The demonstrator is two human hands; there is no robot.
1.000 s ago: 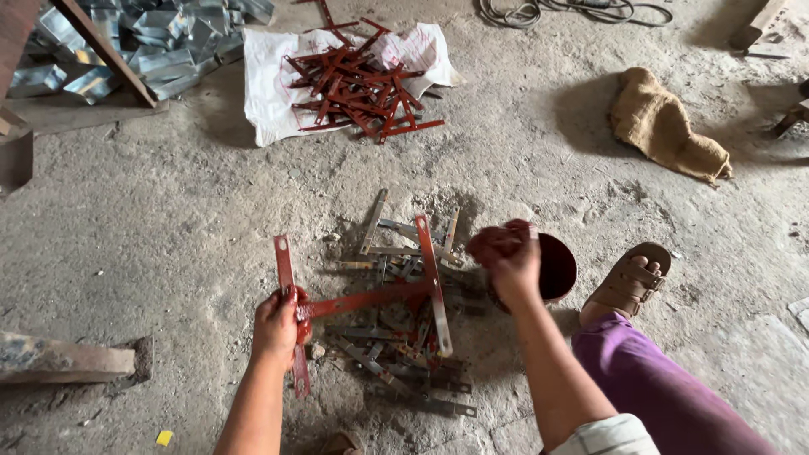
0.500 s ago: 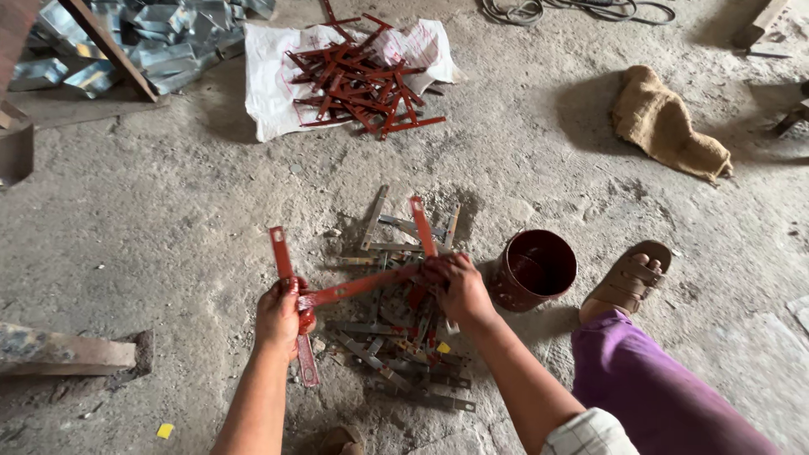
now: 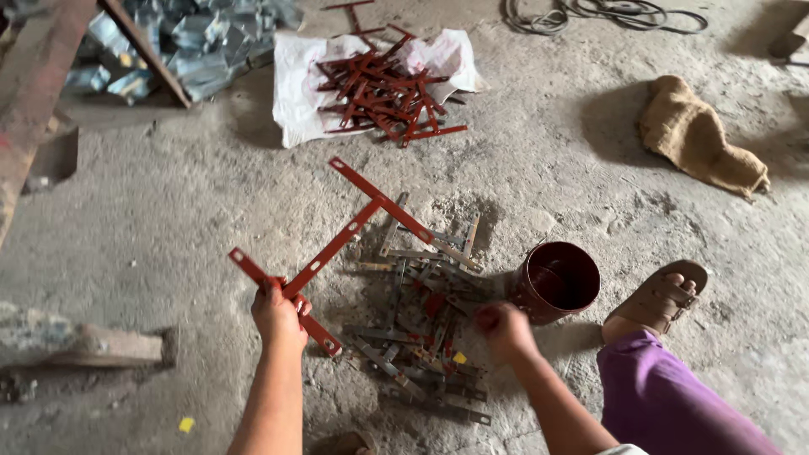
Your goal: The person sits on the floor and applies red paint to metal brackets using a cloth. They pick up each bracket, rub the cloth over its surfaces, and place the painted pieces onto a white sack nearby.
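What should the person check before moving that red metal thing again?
1. Left hand has a grip on the red H-shaped bracket: ok.
2. Bracket lifted off the pile of unpainted metal strips: ok.
3. Right hand empty: cannot tell, it is blurred over the pile.
4. Red paint can upright beside the pile: ok.
5. Sandalled foot away from the pile: ok.

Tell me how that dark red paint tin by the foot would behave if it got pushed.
The paint tin looks rigid, so it likely slides without denting. It already leans toward the pile of metal strips, so a push may well tip it. Being round, it would probably roll once down. It sits open and its inside looks wet, so it may spill.
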